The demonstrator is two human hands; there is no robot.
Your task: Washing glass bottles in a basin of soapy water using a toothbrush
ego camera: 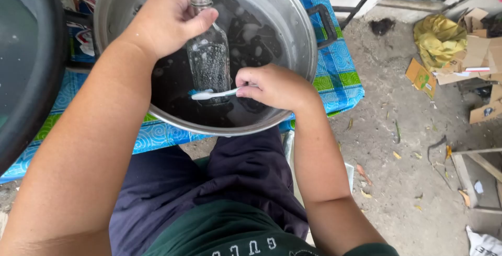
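Left hand (pixel 164 23) grips the glass bottle (pixel 209 57) by its neck over the soapy pot (pixel 293 20), right hand (pixel 272 84) pinching a toothbrush (pixel 214 94) at its base, so scrubbing looks midway, suds not yet rinsed.

Clear glass bottle (pixel 209 60), uncapped, threaded neck up toward 12 o'clock, wet and speckled with bubbles, held a bit tilted over dark water. White toothbrush (pixel 214 94) lying crosswise against its base, head toward 9 o'clock.
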